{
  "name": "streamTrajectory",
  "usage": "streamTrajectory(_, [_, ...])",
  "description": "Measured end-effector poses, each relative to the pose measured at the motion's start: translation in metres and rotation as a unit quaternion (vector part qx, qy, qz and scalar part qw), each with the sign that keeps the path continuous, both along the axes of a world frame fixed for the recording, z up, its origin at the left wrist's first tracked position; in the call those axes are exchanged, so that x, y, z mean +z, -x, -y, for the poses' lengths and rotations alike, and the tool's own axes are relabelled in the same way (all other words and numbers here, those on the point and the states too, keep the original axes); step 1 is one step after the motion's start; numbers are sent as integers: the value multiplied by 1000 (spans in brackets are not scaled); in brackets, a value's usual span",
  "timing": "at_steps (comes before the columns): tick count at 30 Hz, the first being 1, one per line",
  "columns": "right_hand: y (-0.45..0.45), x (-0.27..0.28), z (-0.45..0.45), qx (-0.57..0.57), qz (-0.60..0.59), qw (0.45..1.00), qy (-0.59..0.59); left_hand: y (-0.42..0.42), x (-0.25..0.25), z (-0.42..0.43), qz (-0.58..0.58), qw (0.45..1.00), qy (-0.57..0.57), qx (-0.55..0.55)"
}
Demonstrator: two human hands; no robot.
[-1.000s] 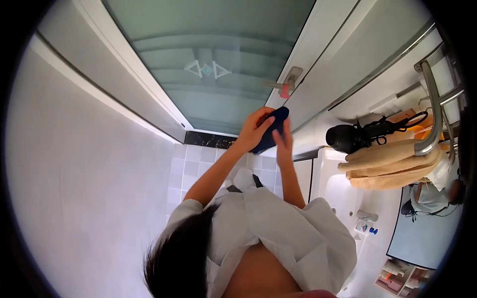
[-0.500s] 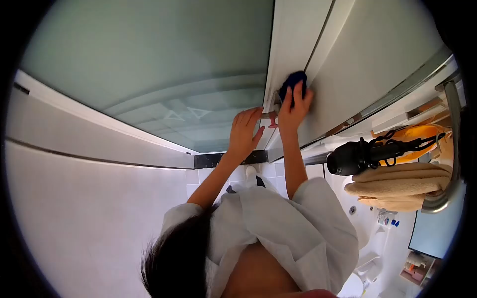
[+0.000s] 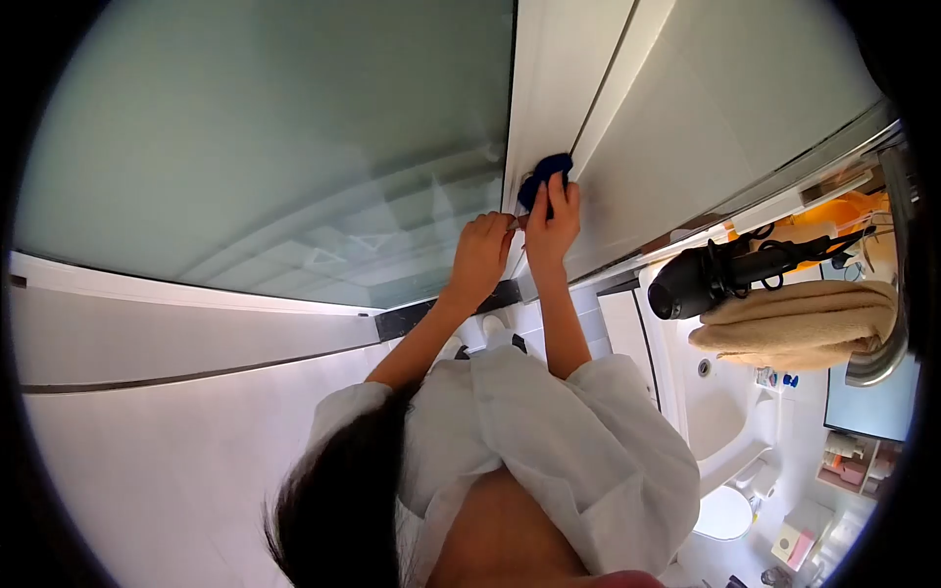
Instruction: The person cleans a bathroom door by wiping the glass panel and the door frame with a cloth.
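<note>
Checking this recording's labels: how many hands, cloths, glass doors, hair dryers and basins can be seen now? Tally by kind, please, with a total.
Hands: 2 (left hand, right hand)
Cloths: 1 (dark blue cloth)
Glass doors: 1 (glass door)
Hair dryers: 1 (black hair dryer)
Basins: 1 (white basin)
Total: 6

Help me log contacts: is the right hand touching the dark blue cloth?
Touching. The head view shows the right hand with its fingers laid over the dark blue cloth, no gap showing between them.
</note>
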State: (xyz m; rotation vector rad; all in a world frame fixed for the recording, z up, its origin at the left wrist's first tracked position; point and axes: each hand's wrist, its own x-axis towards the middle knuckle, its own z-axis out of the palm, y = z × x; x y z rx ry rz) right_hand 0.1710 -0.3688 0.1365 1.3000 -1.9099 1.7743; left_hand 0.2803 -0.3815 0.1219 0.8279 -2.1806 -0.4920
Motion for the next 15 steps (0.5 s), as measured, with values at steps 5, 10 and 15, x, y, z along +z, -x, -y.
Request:
streamTrajectory(5, [-5,30,17,13,-23,998,59,-2,2,-1,-35,999,4,-26])
streamTrajectory(10, [-18,103,32,30,-19,990,138,-9,0,-1,-44,998,-32,-20])
streamTrajectory(15, [-21,9,14,93,-216,972,23,-9,-25,5,77,997,22,-5])
